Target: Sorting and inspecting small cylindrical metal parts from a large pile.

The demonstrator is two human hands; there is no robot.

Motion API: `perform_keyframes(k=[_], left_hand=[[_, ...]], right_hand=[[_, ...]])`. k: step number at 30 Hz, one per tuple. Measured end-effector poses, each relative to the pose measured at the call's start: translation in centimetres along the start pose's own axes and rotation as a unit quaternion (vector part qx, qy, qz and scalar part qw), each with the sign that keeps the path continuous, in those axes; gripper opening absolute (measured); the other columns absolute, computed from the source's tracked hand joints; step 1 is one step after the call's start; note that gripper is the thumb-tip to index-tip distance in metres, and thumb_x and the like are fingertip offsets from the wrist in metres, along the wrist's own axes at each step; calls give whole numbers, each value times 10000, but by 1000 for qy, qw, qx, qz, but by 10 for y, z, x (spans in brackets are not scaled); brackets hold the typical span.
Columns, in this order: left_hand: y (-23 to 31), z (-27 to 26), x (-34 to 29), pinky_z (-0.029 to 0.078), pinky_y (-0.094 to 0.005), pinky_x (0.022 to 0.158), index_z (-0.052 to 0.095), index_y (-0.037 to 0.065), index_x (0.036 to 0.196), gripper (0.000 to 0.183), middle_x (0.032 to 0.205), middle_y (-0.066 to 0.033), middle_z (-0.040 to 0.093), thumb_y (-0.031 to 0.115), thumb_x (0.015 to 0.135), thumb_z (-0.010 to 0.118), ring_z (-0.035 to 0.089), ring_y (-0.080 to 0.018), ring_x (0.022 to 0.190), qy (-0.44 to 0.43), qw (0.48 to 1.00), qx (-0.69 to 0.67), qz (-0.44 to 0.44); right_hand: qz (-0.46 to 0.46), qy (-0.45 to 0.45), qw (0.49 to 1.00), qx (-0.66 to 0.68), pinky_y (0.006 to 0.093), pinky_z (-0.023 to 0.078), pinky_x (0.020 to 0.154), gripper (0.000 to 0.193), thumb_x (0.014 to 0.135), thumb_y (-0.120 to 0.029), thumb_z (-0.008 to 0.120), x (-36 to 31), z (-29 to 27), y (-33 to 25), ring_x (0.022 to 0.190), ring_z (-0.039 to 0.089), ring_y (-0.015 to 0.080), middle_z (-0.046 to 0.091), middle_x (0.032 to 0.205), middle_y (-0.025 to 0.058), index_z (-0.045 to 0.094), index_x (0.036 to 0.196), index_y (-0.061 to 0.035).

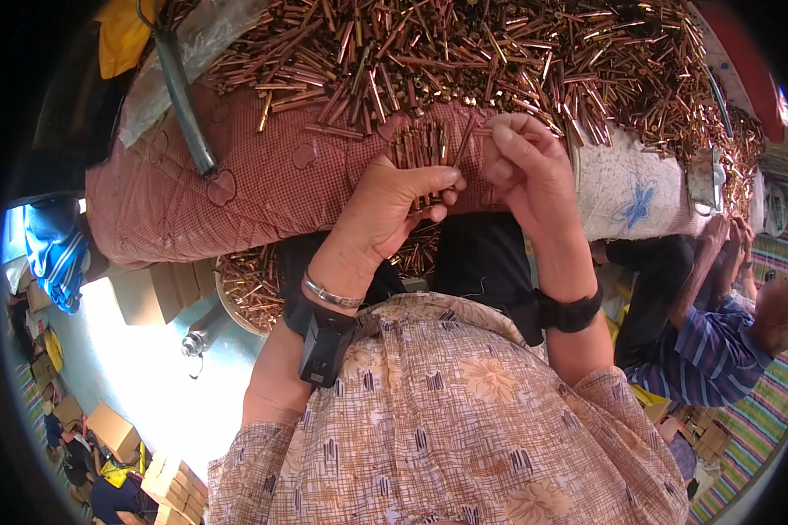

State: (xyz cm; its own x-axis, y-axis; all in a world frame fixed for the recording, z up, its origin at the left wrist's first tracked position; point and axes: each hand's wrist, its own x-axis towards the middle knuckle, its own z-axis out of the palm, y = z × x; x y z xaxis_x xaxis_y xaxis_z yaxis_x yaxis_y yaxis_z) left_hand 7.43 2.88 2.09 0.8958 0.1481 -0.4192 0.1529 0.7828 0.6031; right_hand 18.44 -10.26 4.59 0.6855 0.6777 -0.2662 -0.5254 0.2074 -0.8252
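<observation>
My left hand (381,201) is closed round a bunch of slim copper-coloured metal rods (418,144), held roughly upright with their tops showing above the thumb. One rod (466,140) leans apart at the right side of this bunch. Just to the right, my right hand (531,166) is raised with thumb and forefinger pinched together. A thin piece seems to stick out from its fingertips, too small to name surely. Beyond both hands lies a large heap of the same rods (464,61), some with nut-like ends.
A red checked padded cloth (236,184) covers the near edge under the heap. A dark tube (182,105) lies at left. Below, a basin (236,306) holds more rods. To the right, a person in a striped shirt (718,350) works at the heap. Cardboard boxes (112,430) stand lower left.
</observation>
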Motion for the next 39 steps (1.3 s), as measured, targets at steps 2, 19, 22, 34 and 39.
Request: perform_keyframes(k=[2,19,22,34,39], left_hand=[[-1,-1,1,454,-199,436,579,-16,880,137,740,-106,616,28,761,631,585,-141,603,6,1000,-1,0],[2,-2,-2,422,-202,431,567,-3,841,110,700,-76,587,13,746,621,561,-126,590,-51,998,26,-18],[1,-7,1,449,-218,443,584,0,855,139,720,-73,607,25,731,642,570,-127,578,-72,996,39,-26],[11,4,-6,510,-243,565,573,70,1011,235,874,-59,640,124,788,625,618,-147,697,9,999,7,-42],[10,2,-6,507,-241,564,574,62,999,230,857,-59,639,115,783,633,616,-148,698,-6,999,-7,-38]], right_hand=[[-29,2,998,-48,191,331,488,103,840,-80,569,7,-5,-4,555,428,64,520,697,18,544,916,-16],[48,-25,988,-146,243,489,602,93,844,-118,581,31,-6,-26,697,582,118,605,815,54,531,900,-64],[35,-12,970,-241,220,466,567,130,825,-125,605,30,0,-29,654,564,99,582,762,27,537,914,-59],[-13,15,950,-312,196,398,512,178,813,-168,621,6,27,5,570,477,60,519,675,-2,533,833,-14],[78,-24,966,-244,211,447,549,171,830,-200,610,4,23,-3,619,523,72,535,705,-3,538,845,-45]])
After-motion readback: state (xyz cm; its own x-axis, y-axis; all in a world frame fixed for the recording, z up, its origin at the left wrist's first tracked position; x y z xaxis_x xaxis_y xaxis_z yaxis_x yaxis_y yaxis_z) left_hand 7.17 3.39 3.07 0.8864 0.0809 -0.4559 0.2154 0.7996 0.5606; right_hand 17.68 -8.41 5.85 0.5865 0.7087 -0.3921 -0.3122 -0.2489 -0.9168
